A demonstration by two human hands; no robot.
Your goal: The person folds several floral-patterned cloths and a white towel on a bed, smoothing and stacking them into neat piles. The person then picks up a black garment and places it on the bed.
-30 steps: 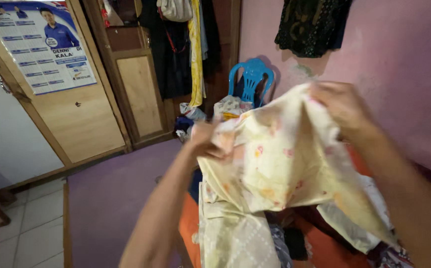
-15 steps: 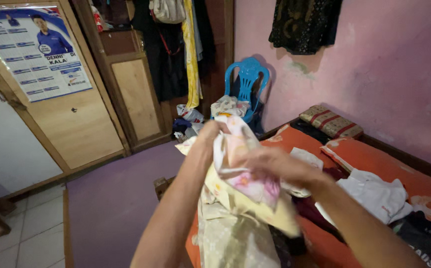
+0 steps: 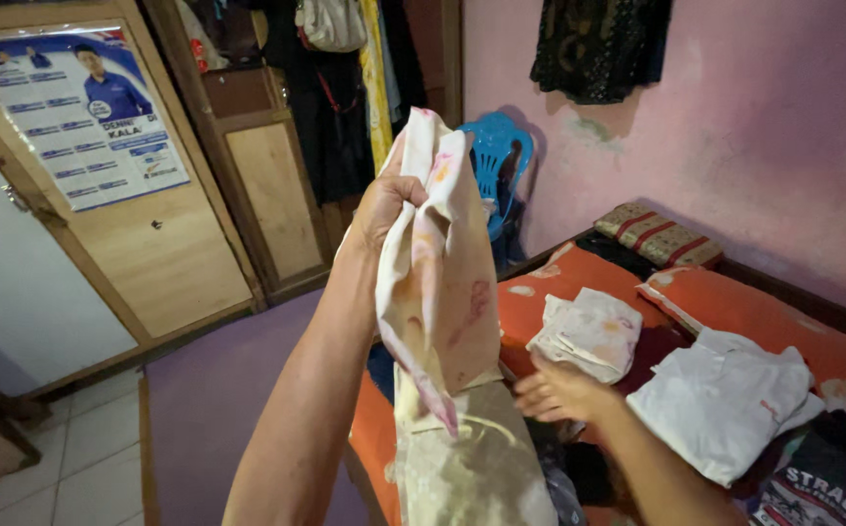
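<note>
Left arm is stretched up and forward, and the left hand is fisted tight around the top of a cream floral cloth, so the cloth hangs folded lengthwise in mid-air above the near edge of the bed. Its bottom end dangles just over another pale patterned cloth draped on that edge. The right hand sits lower, fingers spread loose and holding nothing, hovering just beside the hanging cloth's lower end and near a small folded floral piece. 1 folded white garment lies farther right on the orange sheet, by the pillow at the wall-side edge.
</note>
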